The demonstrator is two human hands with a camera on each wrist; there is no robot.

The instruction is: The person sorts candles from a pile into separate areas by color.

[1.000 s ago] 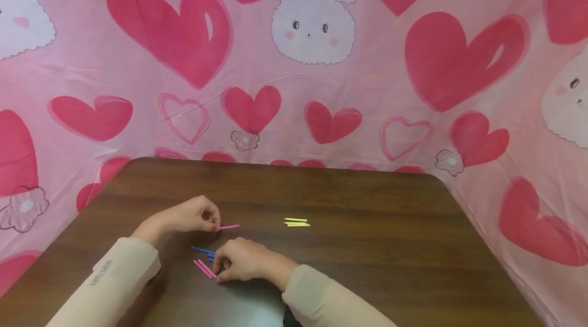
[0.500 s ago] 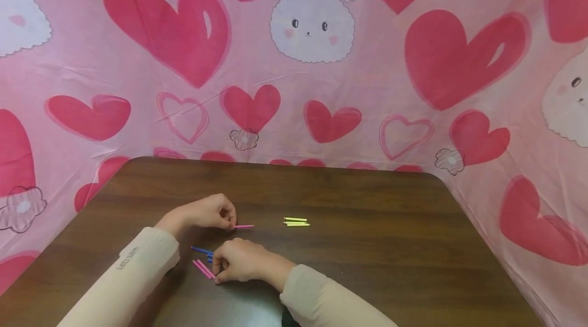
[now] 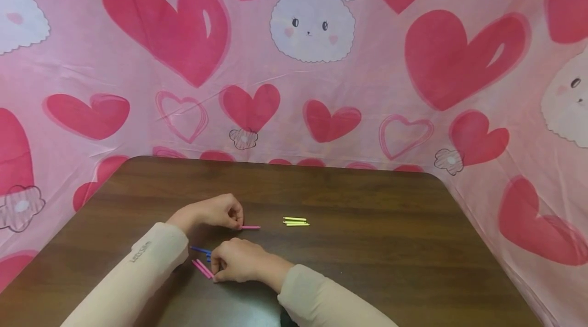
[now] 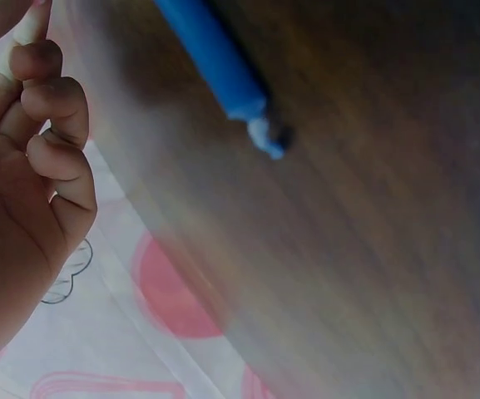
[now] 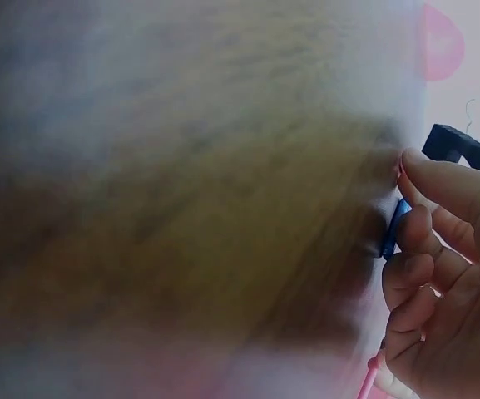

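Note:
In the head view my left hand (image 3: 216, 211) pinches one end of a thin pink candle (image 3: 251, 227), low over the table. My right hand (image 3: 245, 261) is nearer me, thumb and fingertip pinching at the end of the paired pink candles (image 3: 202, 268). Blue candles (image 3: 200, 249) lie just behind that pair, partly hidden by the right fingers. A blue candle (image 4: 215, 62) with a short pale wick fills the top of the left wrist view. Another view of blue, a blue candle (image 5: 393, 229), shows beside the curled right fingers in the right wrist view.
Several yellow candles (image 3: 296, 222) lie side by side on the brown wooden table (image 3: 390, 245), right of the left hand's candle. A pink cloth (image 3: 376, 72) with hearts and rabbits hangs behind and beside the table.
My left hand has carried its pink candle to the right, toward the yellow candles. The right hand has stayed almost still by the pink and blue candles.

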